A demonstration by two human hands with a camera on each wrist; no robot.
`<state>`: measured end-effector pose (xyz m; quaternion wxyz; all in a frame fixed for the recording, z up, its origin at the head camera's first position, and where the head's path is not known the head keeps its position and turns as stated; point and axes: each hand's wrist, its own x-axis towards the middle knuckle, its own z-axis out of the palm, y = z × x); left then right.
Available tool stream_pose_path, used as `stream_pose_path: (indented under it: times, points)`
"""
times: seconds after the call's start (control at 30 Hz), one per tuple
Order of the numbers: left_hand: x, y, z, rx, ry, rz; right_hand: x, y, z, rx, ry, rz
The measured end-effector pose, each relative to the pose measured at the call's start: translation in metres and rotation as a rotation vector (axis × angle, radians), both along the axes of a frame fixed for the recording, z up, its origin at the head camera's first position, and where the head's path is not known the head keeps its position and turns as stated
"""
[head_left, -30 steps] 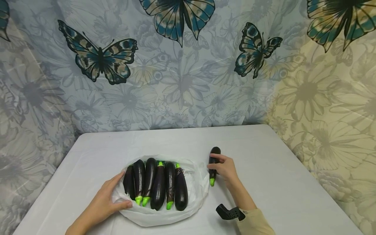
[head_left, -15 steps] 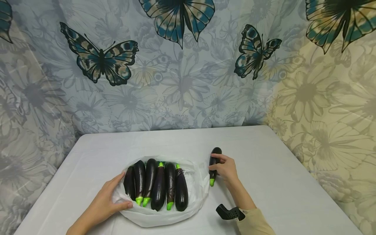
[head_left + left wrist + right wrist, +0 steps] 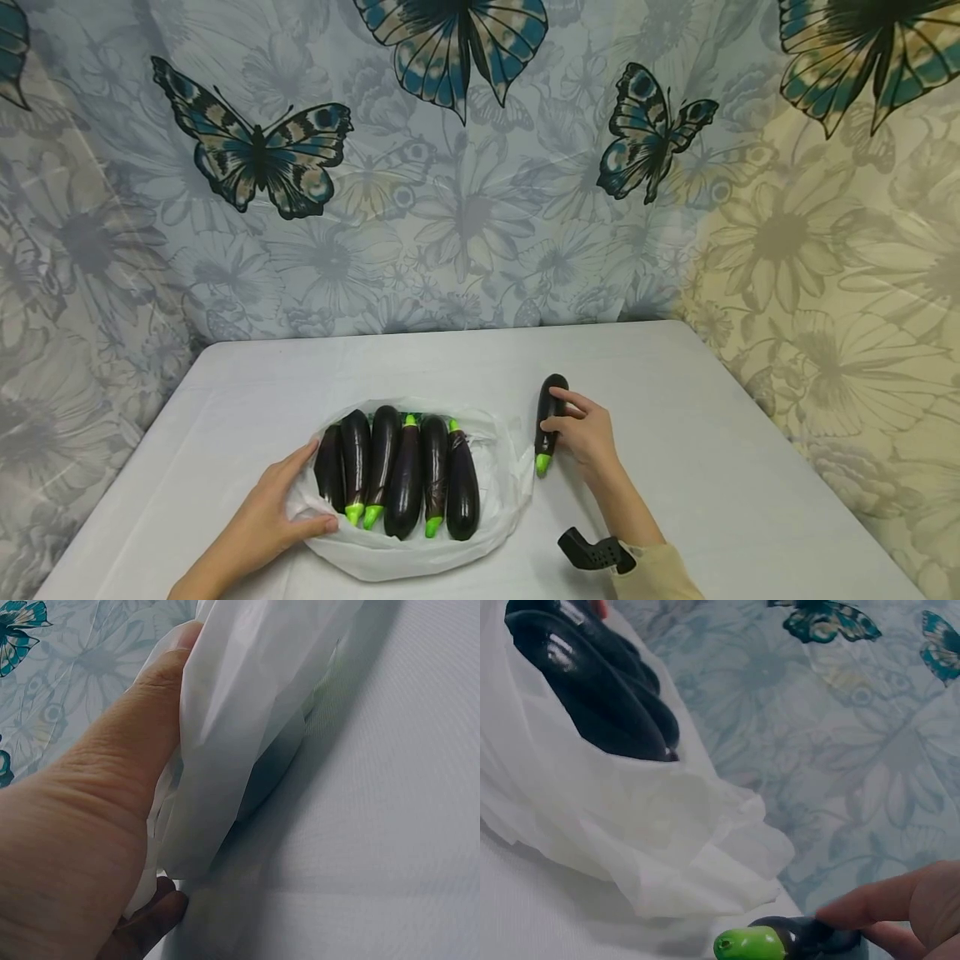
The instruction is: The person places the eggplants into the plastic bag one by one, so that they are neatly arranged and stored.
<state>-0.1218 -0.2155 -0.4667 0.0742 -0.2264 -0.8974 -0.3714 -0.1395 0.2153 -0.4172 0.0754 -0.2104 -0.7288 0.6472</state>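
Note:
Beside the white plastic bag point(image 3: 405, 567), my left hand point(image 3: 262, 512) grips its near left side, thumb over the rim. The left wrist view shows the thumb point(image 3: 142, 712) along the bag's white film and fingertips lower down. Several dark glossy eggplants point(image 3: 405, 483) with green stem ends lie side by side in the bag's opening. To the right of the bag, a single eggplant point(image 3: 546, 433) has its green stem end towards me. My right hand point(image 3: 588, 433) holds it between thumb and fingers. Only its green end point(image 3: 750, 943) and part of its body show in the right wrist view.
A white cloth covers the table point(image 3: 712, 467), whose far edge meets a hanging with butterflies and flowers point(image 3: 472, 208). On my right wrist sits a black strap mount point(image 3: 596, 552), just before a beige sleeve point(image 3: 656, 573).
My right hand has shifted slightly to the right, and the single eggplant's far end has tilted a little that way with it. The left hand and the bag stay put.

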Motion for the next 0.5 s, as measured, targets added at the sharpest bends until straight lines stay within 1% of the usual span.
stream_pose_path:
  times: [0.13, 0.33, 0.5]
  points:
    - [0.001, 0.000, 0.001, -0.001, -0.005, 0.001, 0.004, 0.000, 0.004, 0.002, 0.013, 0.001]
    - [0.000, 0.000, 0.001, -0.006, -0.001, 0.005, 0.010, -0.004, 0.012, -0.066, 0.047, 0.011]
    - [0.000, 0.000, 0.001, -0.006, 0.001, 0.004, 0.014, -0.007, 0.020, -0.096, 0.080, 0.009]
